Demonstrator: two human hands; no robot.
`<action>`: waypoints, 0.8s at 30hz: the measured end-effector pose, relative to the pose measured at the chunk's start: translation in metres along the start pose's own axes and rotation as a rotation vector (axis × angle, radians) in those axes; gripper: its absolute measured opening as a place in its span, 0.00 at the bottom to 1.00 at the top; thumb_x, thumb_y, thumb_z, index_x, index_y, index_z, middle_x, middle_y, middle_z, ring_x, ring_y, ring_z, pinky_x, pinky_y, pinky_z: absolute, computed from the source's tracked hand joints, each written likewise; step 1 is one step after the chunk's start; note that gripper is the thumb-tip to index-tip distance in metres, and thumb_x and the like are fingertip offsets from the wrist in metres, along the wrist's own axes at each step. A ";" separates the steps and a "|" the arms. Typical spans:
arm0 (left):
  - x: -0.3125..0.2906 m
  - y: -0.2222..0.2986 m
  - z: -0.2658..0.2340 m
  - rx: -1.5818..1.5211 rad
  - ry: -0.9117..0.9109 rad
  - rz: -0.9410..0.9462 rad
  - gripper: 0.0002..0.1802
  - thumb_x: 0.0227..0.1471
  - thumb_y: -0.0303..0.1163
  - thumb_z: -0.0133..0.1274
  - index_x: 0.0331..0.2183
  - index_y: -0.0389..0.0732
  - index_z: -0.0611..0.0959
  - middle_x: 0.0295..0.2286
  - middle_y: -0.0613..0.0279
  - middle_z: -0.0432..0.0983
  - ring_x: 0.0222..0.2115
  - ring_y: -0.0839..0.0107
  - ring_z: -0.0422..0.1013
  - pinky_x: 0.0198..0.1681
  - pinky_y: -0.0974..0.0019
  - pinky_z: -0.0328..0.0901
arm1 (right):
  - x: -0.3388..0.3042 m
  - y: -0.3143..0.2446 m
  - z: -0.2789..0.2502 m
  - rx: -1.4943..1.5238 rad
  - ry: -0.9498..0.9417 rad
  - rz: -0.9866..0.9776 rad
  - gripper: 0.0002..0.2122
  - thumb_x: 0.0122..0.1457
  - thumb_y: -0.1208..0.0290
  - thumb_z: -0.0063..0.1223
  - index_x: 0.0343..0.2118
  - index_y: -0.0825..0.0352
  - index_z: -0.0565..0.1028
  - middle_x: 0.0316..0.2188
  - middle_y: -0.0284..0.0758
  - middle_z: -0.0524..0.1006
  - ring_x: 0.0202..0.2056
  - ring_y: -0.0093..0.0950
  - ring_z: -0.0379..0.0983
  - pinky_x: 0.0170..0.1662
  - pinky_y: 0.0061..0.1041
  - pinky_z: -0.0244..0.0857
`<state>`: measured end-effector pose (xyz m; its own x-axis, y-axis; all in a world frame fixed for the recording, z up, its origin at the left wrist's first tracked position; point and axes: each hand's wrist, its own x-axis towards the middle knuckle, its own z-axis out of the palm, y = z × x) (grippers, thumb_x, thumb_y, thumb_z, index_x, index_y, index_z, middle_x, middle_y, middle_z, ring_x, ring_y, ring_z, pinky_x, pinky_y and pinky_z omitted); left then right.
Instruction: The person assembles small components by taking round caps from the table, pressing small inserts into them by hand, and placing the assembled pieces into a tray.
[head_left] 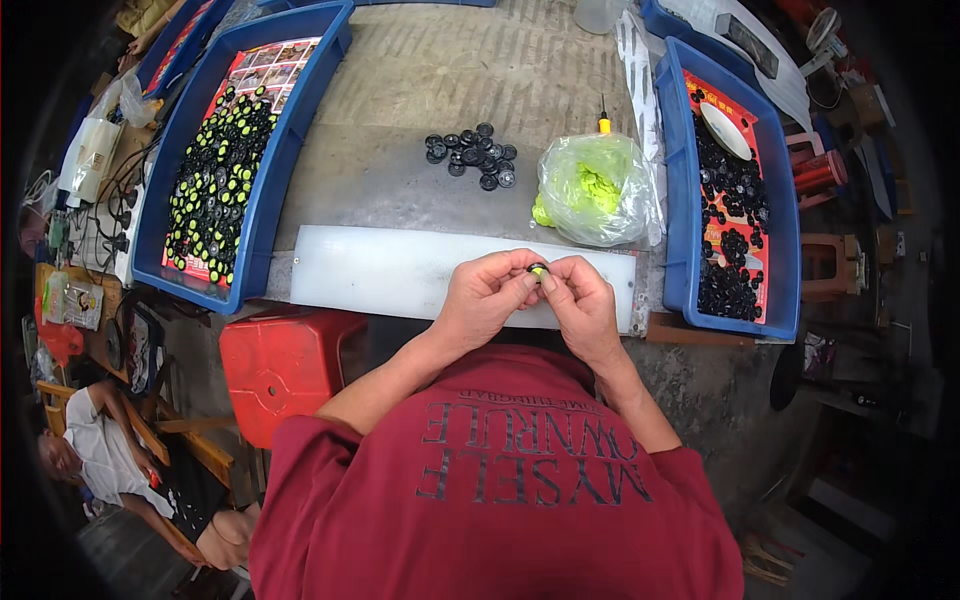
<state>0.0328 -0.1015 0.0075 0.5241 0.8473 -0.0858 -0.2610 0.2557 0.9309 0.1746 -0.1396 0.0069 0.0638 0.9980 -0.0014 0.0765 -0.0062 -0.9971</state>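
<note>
Pinching one black-green ring [538, 270], left hand [487, 296], right hand [578, 303], three blue bins [270, 190]

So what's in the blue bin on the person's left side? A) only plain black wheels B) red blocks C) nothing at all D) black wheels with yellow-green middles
D: the left blue bin is full of small black wheels with yellow-green centres, spread over a printed sheet.

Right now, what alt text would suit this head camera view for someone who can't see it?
Both hands, left hand and right hand, pinch a small black-and-yellow round part over a white board. A pile of black discs and a bag of yellow pieces lie beyond, between two blue trays.
</note>
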 end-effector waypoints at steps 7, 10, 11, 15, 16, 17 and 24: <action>0.002 0.002 0.001 -0.008 0.010 -0.010 0.09 0.47 0.22 0.45 0.34 0.32 0.75 0.25 0.65 0.70 0.24 0.82 0.65 0.28 0.78 0.63 | 0.001 -0.003 0.000 -0.109 0.031 -0.044 0.04 0.52 0.76 0.45 0.25 0.71 0.68 0.18 0.31 0.71 0.22 0.15 0.65 0.23 0.16 0.59; 0.002 0.002 0.002 -0.010 0.008 -0.017 0.09 0.47 0.22 0.45 0.33 0.32 0.76 0.25 0.66 0.70 0.24 0.82 0.65 0.28 0.79 0.63 | 0.000 -0.001 0.000 -0.131 0.038 -0.054 0.04 0.52 0.76 0.45 0.25 0.71 0.68 0.18 0.32 0.71 0.21 0.16 0.65 0.23 0.17 0.59; 0.002 0.003 0.003 0.000 0.014 -0.008 0.09 0.46 0.22 0.45 0.33 0.32 0.76 0.25 0.66 0.70 0.24 0.82 0.65 0.28 0.79 0.63 | -0.001 0.000 0.000 -0.131 0.037 -0.056 0.04 0.52 0.76 0.45 0.25 0.71 0.68 0.18 0.32 0.71 0.21 0.16 0.65 0.23 0.17 0.59; 0.001 -0.002 0.002 0.040 0.012 0.034 0.09 0.46 0.22 0.45 0.33 0.32 0.75 0.25 0.66 0.70 0.24 0.82 0.65 0.28 0.79 0.62 | -0.002 0.001 0.000 -0.168 0.046 -0.064 0.04 0.52 0.76 0.45 0.26 0.71 0.68 0.18 0.32 0.71 0.21 0.16 0.66 0.23 0.17 0.60; 0.001 -0.003 0.002 0.043 0.016 0.039 0.09 0.46 0.22 0.45 0.33 0.32 0.75 0.25 0.66 0.70 0.24 0.82 0.65 0.28 0.79 0.62 | -0.001 0.001 0.001 -0.177 0.051 -0.075 0.04 0.52 0.76 0.45 0.26 0.71 0.68 0.19 0.32 0.71 0.22 0.16 0.66 0.23 0.17 0.60; 0.002 -0.004 0.003 0.051 0.028 0.046 0.09 0.46 0.22 0.45 0.34 0.33 0.75 0.25 0.66 0.70 0.24 0.82 0.65 0.28 0.79 0.63 | -0.001 0.002 0.001 -0.177 0.048 -0.081 0.04 0.52 0.76 0.45 0.26 0.71 0.68 0.19 0.32 0.71 0.22 0.16 0.66 0.23 0.17 0.60; 0.003 -0.004 -0.013 -0.024 0.116 0.022 0.10 0.46 0.25 0.48 0.34 0.34 0.74 0.25 0.66 0.71 0.24 0.81 0.67 0.26 0.78 0.62 | 0.001 0.002 -0.002 -0.203 0.093 -0.073 0.06 0.52 0.73 0.46 0.26 0.72 0.68 0.17 0.30 0.69 0.19 0.15 0.62 0.22 0.16 0.58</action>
<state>0.0245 -0.0937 -0.0015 0.4210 0.9007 -0.1076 -0.2912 0.2466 0.9243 0.1767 -0.1385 0.0046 0.1418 0.9861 0.0864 0.2822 0.0434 -0.9584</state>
